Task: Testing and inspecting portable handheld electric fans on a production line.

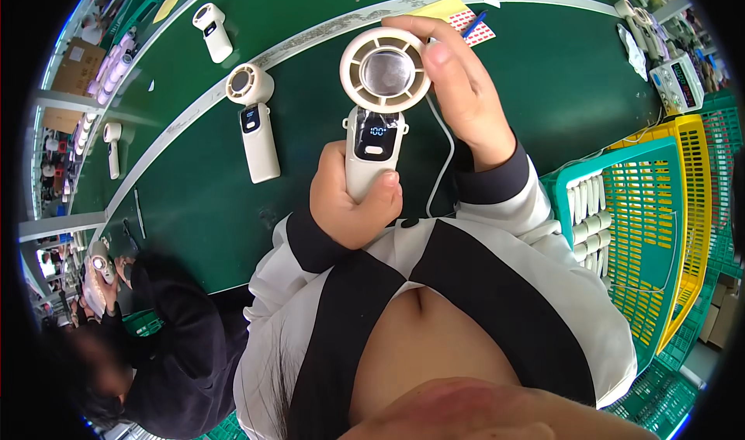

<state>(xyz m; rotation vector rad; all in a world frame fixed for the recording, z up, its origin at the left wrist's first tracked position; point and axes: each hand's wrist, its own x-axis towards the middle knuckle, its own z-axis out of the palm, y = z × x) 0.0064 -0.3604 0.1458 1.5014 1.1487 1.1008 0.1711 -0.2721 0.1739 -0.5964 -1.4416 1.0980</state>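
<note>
A white handheld fan (pixel 374 141) is held up in front of me, its round head toward the top and a small display lit on its handle. My left hand (pixel 349 199) is closed around the lower handle, thumb across the front. At the right side of the fan's head, my right hand (pixel 466 83) curls its fingers and thumb against the rim. A second white fan (pixel 260 141) lies on the green table (pixel 194 199) to the left of my hands, its display dark.
Farther left lie more fans (pixel 213 36). A white strip (pixel 186 118) crosses the table. At right stand a green basket (pixel 621 215) of white parts, a yellow basket (pixel 691 145) and a power supply (pixel 677 83). A co-worker (pixel 178 339) sits at left; a white cable (pixel 446 157) runs beside my fan.
</note>
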